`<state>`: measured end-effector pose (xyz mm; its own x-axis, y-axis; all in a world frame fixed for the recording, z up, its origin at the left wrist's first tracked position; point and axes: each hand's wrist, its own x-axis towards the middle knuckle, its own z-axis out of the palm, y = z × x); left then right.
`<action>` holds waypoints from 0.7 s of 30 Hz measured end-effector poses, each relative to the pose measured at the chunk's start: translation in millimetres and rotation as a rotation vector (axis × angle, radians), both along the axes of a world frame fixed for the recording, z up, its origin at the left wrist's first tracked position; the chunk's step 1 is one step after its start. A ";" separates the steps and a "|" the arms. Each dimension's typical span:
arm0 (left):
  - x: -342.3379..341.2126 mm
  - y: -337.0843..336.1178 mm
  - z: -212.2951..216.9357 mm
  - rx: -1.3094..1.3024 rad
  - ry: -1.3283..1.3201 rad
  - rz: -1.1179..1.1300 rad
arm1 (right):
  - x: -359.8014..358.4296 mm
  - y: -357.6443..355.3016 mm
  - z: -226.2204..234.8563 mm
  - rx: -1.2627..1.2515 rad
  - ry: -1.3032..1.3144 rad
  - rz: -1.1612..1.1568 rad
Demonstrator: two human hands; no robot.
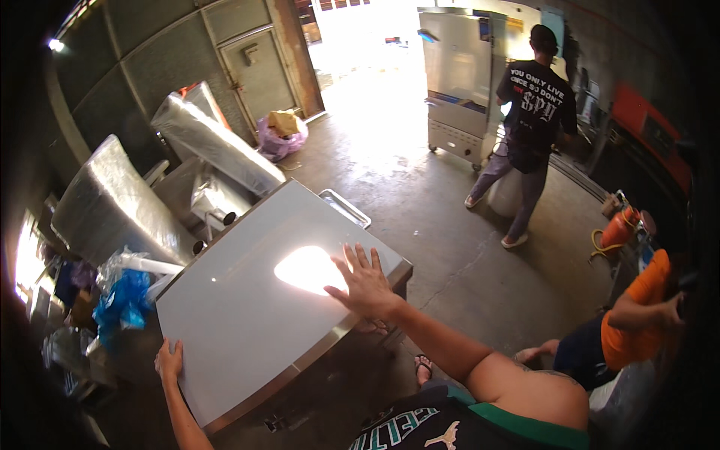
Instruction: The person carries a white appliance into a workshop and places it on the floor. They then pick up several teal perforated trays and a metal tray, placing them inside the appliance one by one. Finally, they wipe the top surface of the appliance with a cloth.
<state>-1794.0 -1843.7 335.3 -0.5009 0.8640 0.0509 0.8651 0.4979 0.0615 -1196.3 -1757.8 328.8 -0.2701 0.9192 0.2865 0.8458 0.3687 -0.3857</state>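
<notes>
Glare whites out part of the steel cabinet top [247, 315]; the doorway [360, 30] beyond is overexposed

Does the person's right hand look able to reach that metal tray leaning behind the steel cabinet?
Probably not without stepping round: the right hand lies flat on the steel cabinet, and the metal tray sits beyond its far edge.
</notes>
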 end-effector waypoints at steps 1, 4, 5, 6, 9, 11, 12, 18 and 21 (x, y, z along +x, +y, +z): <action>17.7 3.2 2.9 -0.008 0.020 0.011 | 6.9 9.4 -2.4 0.000 0.020 -0.060; 63.6 10.3 6.2 0.140 -0.034 0.015 | 27.2 32.0 -7.1 -0.077 -0.020 -0.122; 76.0 14.5 4.7 0.163 -0.054 0.020 | 34.1 37.5 -7.6 -0.071 -0.073 -0.163; 84.6 19.2 1.7 0.198 -0.076 0.016 | 38.8 41.8 -7.9 -0.085 -0.104 -0.215; 107.6 36.2 -12.0 0.291 -0.105 -0.008 | 64.7 53.0 -4.9 -0.041 -0.134 -0.341; 122.5 47.9 -19.3 0.371 -0.075 -0.074 | 84.7 61.2 -3.0 0.038 -0.111 -0.422; 132.2 54.0 -21.5 0.421 -0.040 -0.132 | 95.7 66.2 -2.8 0.050 -0.117 -0.482; 211.3 82.1 -14.2 0.582 0.071 -0.636 | 166.2 103.8 -21.1 0.097 -0.157 -0.856; 244.5 94.5 -9.7 0.595 -0.119 -0.779 | 203.0 128.9 -31.7 -0.128 -0.099 -0.914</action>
<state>-1549.5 -1749.2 325.7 0.1669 0.8040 0.5707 0.9100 -0.3484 0.2248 -993.3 -1628.9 297.1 0.5570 0.8102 0.1826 0.8183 -0.4976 -0.2878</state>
